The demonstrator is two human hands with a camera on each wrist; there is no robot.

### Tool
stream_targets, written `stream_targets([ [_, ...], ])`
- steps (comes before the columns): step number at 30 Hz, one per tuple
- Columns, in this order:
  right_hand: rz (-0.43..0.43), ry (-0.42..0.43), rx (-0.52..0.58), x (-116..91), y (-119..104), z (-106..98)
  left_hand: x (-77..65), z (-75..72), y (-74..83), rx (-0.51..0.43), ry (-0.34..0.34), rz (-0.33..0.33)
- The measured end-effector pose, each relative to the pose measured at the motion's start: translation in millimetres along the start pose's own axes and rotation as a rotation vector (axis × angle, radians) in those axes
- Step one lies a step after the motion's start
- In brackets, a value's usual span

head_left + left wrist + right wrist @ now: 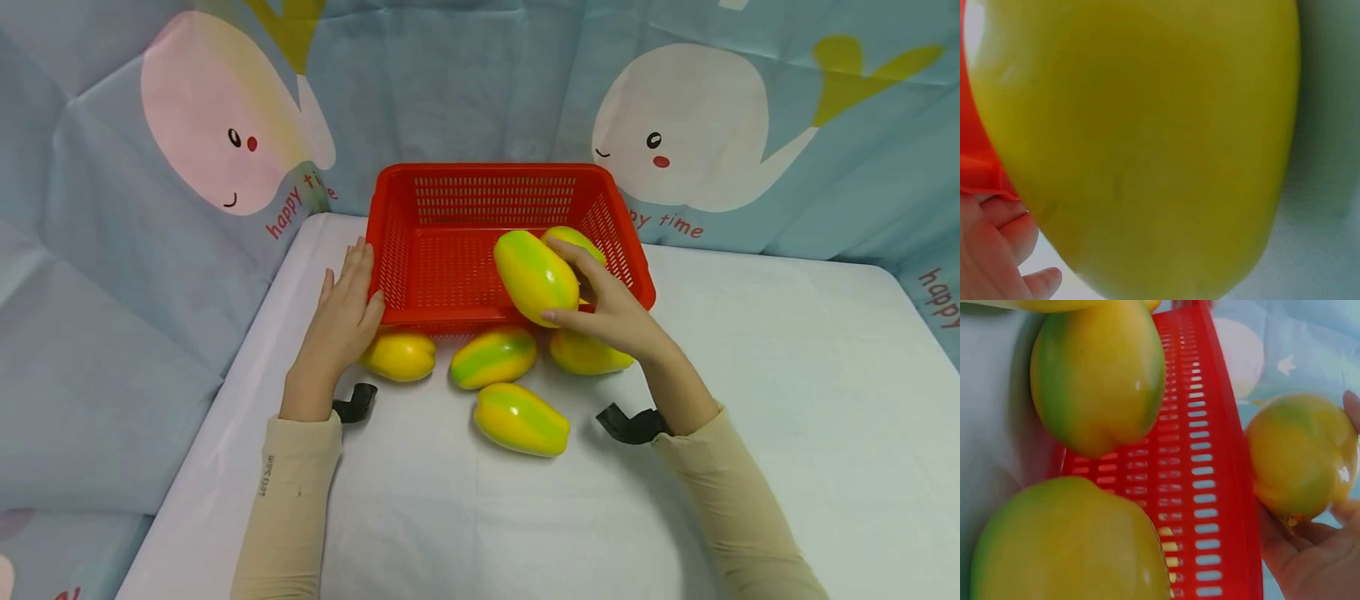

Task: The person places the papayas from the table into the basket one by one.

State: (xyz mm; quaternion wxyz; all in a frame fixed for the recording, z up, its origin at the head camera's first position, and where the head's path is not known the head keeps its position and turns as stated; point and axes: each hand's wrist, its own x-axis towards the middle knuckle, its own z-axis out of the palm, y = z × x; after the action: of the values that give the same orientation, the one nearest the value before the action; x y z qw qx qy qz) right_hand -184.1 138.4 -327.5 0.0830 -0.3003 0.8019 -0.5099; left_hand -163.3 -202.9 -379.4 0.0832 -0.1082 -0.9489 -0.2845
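1. Fruits (521, 419): yellow with green streaks; the leftmost shows plain yellow.
2. Basket (450, 317): red, patterned with rows of slots.
3. Table (787, 375): white.
4. Curtain (465, 83): pale blue, printed with a pink whale (206, 108), a whitish whale (690, 117), mustard tails (847, 87), red cheeks (661, 162) and red lettering (681, 226).
5. Sleeves (288, 525): beige, the left with dark print (267, 475).
6. Wrist mounts (360, 403): black.

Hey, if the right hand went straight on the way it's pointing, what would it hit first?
Leading with the yellow-green fruit it holds, the right hand would likely meet the far wall of the red basket; if high enough to clear that, which is hard to judge, the blue backdrop.
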Motion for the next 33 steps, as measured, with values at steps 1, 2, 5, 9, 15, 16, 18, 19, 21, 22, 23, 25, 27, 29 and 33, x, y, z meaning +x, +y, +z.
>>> stream_targets([
  [1,0.002,0.007,0.008,2.1,0.3,0.9,0.2,-0.1,0.4,-0.002,-0.001,-0.001],
  [2,0.004,0.013,0.017,4.3,0.8,1.9,0.4,-0.2,0.8,-0.002,0.0,0.0],
  [5,0.012,0.034,0.041,10.4,1.9,4.8,1.0,-0.4,1.8,0.001,0.001,0.002],
  [9,0.027,0.066,0.052,17.3,2.1,9.4,1.7,-1.0,3.1,0.004,0.0,0.002],
  [15,0.068,0.097,0.041,24.6,4.1,14.6,2.5,-2.3,4.9,0.006,-0.006,0.0],
  [16,0.075,0.1,0.027,25.6,4.8,15.0,2.7,-2.6,5.1,0.008,-0.007,0.0],
  [18,0.08,0.106,0.006,27.5,5.6,15.9,2.7,-3.4,5.2,0.011,-0.007,-0.002],
  [19,0.084,0.106,-0.002,28.3,6.0,16.4,2.8,-3.7,5.1,0.013,-0.006,-0.001],
  [21,0.089,0.103,-0.027,29.9,7.3,17.1,2.6,-4.1,4.8,0.015,-0.006,-0.002],
  [22,0.089,0.098,-0.036,30.7,8.0,17.5,2.3,-4.2,4.6,0.014,-0.006,-0.002],
  [23,0.091,0.09,-0.039,31.0,8.8,17.9,2.0,-4.1,4.3,0.013,-0.006,-0.002],
  [25,0.093,0.07,-0.052,31.5,10.3,18.5,1.6,-3.6,3.7,0.011,-0.007,-0.003],
  [27,0.089,0.054,-0.075,31.4,11.1,19.2,1.1,-2.8,3.1,0.009,-0.008,-0.005],
  [29,0.088,0.047,-0.089,30.8,12.0,19.8,0.7,-2.1,2.6,0.007,-0.007,-0.004],
  [33,0.1,0.055,-0.076,29.8,13.0,20.0,-0.9,-1.2,1.6,0.004,-0.005,-0.002],
])
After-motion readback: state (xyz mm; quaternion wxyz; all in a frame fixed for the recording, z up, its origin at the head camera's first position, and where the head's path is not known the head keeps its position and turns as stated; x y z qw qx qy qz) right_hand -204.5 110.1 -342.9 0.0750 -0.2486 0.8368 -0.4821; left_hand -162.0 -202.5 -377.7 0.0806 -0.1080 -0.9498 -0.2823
